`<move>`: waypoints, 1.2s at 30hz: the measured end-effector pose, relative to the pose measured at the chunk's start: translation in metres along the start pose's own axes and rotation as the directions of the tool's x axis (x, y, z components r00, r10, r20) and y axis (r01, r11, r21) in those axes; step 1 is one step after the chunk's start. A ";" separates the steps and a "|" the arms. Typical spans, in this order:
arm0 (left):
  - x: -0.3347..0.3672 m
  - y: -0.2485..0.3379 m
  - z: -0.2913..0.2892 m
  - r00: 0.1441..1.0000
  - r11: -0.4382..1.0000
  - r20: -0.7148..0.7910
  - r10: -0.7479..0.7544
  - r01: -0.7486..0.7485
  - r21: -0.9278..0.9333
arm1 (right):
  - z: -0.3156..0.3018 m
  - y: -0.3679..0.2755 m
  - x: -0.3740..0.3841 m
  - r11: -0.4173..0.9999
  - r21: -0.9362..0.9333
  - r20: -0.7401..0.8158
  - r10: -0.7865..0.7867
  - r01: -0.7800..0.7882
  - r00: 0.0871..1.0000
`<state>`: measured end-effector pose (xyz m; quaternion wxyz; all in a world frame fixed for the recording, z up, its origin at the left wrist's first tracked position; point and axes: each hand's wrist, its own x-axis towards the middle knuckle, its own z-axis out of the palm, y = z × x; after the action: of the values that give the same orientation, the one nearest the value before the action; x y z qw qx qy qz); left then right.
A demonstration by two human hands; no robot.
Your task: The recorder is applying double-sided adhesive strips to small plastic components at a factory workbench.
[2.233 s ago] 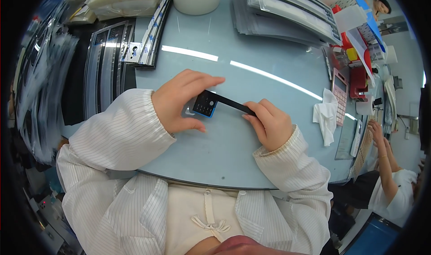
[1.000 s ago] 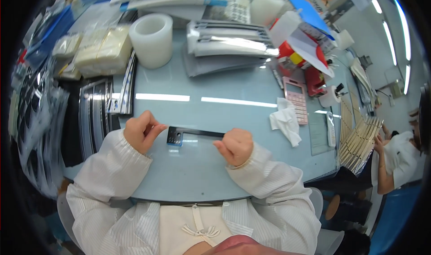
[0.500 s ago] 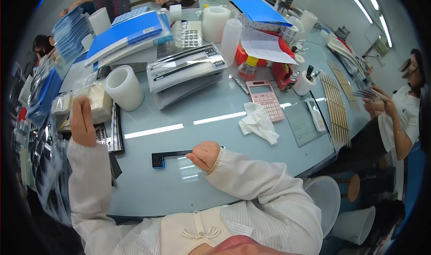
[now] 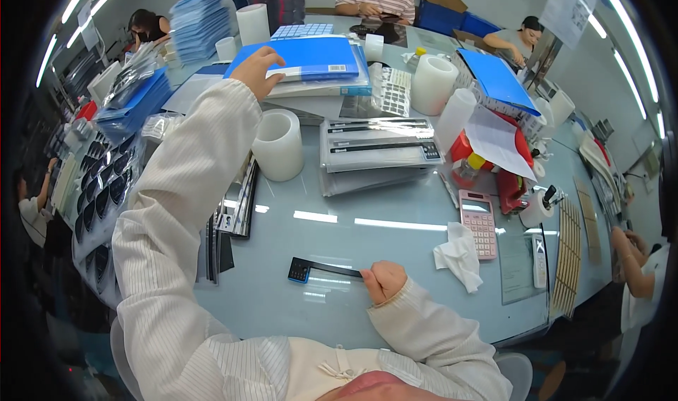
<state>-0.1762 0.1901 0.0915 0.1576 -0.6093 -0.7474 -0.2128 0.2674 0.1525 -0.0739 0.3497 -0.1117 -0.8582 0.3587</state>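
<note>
My left hand (image 4: 258, 73) is stretched far forward over the near left part of a blue folder (image 4: 314, 54). Its fingers are apart, and nothing shows between them. The folder lies on top of a stack of folders and papers. My right hand (image 4: 385, 281) is closed around the right end of a thin black strip (image 4: 330, 267), low over the near part of the table. The strip's far left end widens into a small black block with a blue edge. Whether that end touches the table I cannot tell.
A glass-topped table (image 4: 268, 302) carries a white film roll (image 4: 277, 145), a stack of bagged black strips (image 4: 381, 147), a pink calculator (image 4: 478, 224), a crumpled tissue (image 4: 459, 258) and a yellow-capped bottle (image 4: 466, 169). Black strips lie beneath my left arm. Other people sit around the table.
My left hand has moved forward and right from beside the film roll to the blue folder, its fingers spreading. The view has turned left. My right hand still holds the black strip.
</note>
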 end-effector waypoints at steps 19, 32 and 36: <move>0.016 -0.043 0.029 0.957 0.975 0.263 -0.122 0.066 0.212 | -0.003 0.006 0.004 1.000 0.020 -0.025 0.006 -0.006 1.000; 0.052 -0.067 -0.007 0.981 0.913 -0.196 0.010 0.071 0.403 | -0.065 -0.037 0.069 0.935 -0.260 0.180 -0.200 0.243 0.963; 0.046 -0.063 -0.004 0.977 0.937 -0.211 -0.012 0.084 0.339 | -0.071 -0.016 0.191 0.675 -0.594 0.214 -0.392 0.437 0.895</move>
<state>-0.2472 0.2161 0.1101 0.3335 -0.5282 -0.7675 -0.1437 0.1776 0.2639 0.0719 0.3345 -0.0120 -0.9417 -0.0333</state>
